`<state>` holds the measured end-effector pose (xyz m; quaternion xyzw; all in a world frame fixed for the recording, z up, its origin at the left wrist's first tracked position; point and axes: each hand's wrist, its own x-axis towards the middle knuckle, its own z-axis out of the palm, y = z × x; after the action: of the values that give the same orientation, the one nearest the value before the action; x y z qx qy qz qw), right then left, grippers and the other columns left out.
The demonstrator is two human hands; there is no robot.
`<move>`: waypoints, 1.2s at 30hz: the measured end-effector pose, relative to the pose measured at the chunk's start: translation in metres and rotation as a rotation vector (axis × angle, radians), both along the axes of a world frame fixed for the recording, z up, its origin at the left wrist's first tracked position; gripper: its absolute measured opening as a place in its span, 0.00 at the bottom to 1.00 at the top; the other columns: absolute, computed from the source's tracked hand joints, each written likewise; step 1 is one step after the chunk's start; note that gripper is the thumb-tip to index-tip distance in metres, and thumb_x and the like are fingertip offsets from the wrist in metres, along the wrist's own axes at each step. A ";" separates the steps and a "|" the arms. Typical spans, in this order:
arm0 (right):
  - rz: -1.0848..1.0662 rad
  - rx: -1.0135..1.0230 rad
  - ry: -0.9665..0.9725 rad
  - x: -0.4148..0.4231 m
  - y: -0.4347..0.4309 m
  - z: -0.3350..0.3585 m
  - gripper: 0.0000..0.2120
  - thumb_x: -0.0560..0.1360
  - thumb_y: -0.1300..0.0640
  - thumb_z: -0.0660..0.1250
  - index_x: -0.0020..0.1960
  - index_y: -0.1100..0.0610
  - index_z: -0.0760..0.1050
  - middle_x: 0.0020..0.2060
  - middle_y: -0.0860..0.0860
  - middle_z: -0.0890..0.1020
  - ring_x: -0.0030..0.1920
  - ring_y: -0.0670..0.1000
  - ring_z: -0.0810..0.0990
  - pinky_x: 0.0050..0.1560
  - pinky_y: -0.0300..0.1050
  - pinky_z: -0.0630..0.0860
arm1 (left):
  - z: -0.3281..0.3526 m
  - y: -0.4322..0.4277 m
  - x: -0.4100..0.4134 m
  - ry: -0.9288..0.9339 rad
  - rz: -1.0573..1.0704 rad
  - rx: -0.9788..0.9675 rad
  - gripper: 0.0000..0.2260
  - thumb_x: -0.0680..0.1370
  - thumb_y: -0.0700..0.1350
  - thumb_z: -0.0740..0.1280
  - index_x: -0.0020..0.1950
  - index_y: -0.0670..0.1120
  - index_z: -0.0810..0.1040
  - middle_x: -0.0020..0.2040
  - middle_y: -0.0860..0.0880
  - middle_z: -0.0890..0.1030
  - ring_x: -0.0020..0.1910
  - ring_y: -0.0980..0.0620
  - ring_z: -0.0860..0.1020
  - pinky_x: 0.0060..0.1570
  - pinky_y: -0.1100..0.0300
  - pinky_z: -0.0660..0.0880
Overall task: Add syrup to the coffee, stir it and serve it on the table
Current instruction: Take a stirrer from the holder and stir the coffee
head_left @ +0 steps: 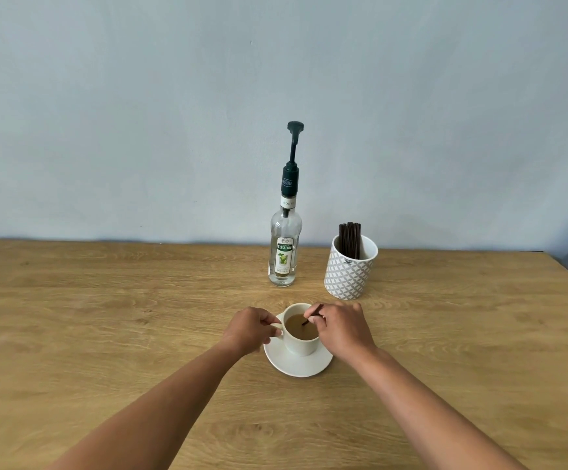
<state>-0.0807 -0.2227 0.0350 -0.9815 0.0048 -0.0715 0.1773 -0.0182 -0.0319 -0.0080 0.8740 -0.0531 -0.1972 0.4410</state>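
A white cup (301, 335) of light brown coffee (301, 326) stands on a white saucer (297, 362) near the middle of a wooden table (106, 317). The left hand (248, 329) is closed around the cup's handle (276, 329), thumb and fingers pinching it from the left side. The right hand (340, 329) is curled over the cup's right rim, its fingertips pinched on a thin dark stirrer (312, 314) (tilted, with its lower end dipped into the coffee and its upper end poking out above the knuckles). Both forearms reach in from the bottom edge.

Behind the cup, farther from the person, a clear glass syrup bottle (284, 252) stands upright with a dark green pump (292, 157) on its neck; the pump head is raised. The bottle looks nearly empty. Just to its right, apart from it, sits a white patterned pot (348, 273) holding a bundle of spare sticks (350, 239) that lean slightly left. A plain pale blue wall (140, 113) rises behind the table.
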 end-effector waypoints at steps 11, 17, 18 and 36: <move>0.043 0.052 0.056 0.002 0.007 0.002 0.09 0.79 0.50 0.63 0.53 0.43 0.81 0.54 0.38 0.84 0.59 0.46 0.76 0.64 0.50 0.62 | 0.001 -0.001 -0.001 -0.009 0.000 0.002 0.04 0.74 0.43 0.75 0.46 0.49 0.83 0.45 0.44 0.86 0.45 0.48 0.85 0.38 0.52 0.82; 0.012 -0.002 0.052 0.004 0.003 0.003 0.09 0.79 0.50 0.62 0.54 0.42 0.81 0.53 0.39 0.84 0.57 0.45 0.78 0.61 0.49 0.63 | 0.002 0.000 -0.003 -0.002 0.008 0.002 0.05 0.74 0.43 0.75 0.49 0.47 0.84 0.45 0.42 0.86 0.47 0.44 0.85 0.39 0.51 0.82; 0.005 -0.016 0.049 0.004 0.002 0.004 0.09 0.79 0.50 0.62 0.54 0.42 0.81 0.53 0.40 0.84 0.56 0.46 0.78 0.61 0.49 0.64 | 0.002 0.000 -0.003 -0.001 0.009 0.001 0.05 0.74 0.43 0.75 0.49 0.47 0.84 0.46 0.42 0.86 0.47 0.44 0.85 0.39 0.51 0.82; -0.002 0.019 0.046 0.005 0.001 0.004 0.09 0.79 0.50 0.62 0.52 0.42 0.80 0.51 0.40 0.84 0.56 0.46 0.78 0.60 0.49 0.62 | 0.004 -0.001 -0.004 0.002 0.011 0.006 0.05 0.75 0.42 0.74 0.50 0.46 0.84 0.46 0.43 0.86 0.47 0.45 0.85 0.40 0.51 0.82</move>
<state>-0.0757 -0.2213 0.0386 -0.9812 0.0107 -0.0490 0.1863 -0.0227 -0.0324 -0.0044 0.8754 -0.0471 -0.1958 0.4395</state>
